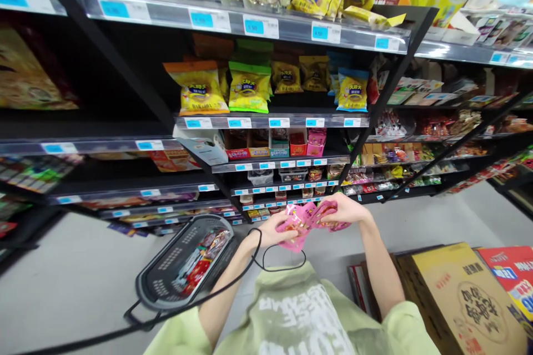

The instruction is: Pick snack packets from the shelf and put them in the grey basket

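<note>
Both my hands hold a bunch of pink snack packets [307, 221] in front of my chest. My left hand [272, 231] grips the packets from the lower left, fingers closed on them. From the upper right, my right hand [345, 209] pinches the same bunch. The packets sit low before the dark store shelves [266, 121]. Below and left of my left hand, a black shopping basket [155, 283] stands on the floor with several colourful packs in it. A black cable hangs from my left wrist.
Shelves stocked with yellow and green snack bags [249, 87] and small boxes face me, with blue price tags on the edges. Cardboard boxes [456, 294] and a red carton [514, 277] lie on the floor at my right. Grey floor spreads left of the basket.
</note>
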A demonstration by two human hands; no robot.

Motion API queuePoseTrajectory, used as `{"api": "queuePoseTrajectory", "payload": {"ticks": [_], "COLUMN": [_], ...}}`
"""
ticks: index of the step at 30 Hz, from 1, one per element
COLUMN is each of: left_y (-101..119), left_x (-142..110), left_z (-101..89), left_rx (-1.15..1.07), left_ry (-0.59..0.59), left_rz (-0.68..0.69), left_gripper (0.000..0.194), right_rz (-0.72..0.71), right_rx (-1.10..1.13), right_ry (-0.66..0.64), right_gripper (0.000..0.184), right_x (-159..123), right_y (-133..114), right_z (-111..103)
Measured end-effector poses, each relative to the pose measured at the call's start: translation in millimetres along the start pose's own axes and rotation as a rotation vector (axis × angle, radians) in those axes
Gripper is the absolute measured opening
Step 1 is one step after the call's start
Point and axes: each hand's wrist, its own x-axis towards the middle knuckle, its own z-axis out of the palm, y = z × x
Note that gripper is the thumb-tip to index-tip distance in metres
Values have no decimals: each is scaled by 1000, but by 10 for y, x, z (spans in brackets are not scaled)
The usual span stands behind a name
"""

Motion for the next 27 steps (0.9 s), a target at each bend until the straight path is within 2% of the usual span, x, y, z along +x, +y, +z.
{"api": "queuePoseTrajectory", "payload": {"ticks": [3,6,8,10,12,15,17,19,21,22,25,27], "left_y": [-7,-102,-203,-303,-383,-457,-483,-492,-493,-495,-525,-564], "left_x": [-30,-8,16,25,15,-7,-7,8,31,44,68,67], "left_z": [11,70,131,190,234,253,235,199,155,134,95,95], "left_rx": [-80,15,67,25,-88,-236,-239,-151,-9,60,166,116], "left_ry": [-41,8,41,72,149,348,456,550,622,631,542,508], "left_rz": [21,29,-15,-84,-137,-117,-88,-78,-60,-53,-74,-110], "left_gripper": [29,30,37,44,52,78,97,101,89,76,35,32], "right_rz": [-51,-61,-52,-35,12,127,190,237,267,273,285,306], "right_rx": [-86,-69,-13,92,295,670,833,936,1021,1054,1107,1119], "right_ry": [-68,-111,-99,-45,94,428,610,689,709,706,675,650], "right_gripper": [15,17,20,26,34,44,48,48,47,47,49,48], "right_x": [99,205,258,282,276,244,229,224,223,222,205,185], "right_y": [-17,-51,-66,-37,61,311,487,622,694,708,692,660], "right_z": [-21,37,79,112,153,291,439,604,755,821,978,1056]}}
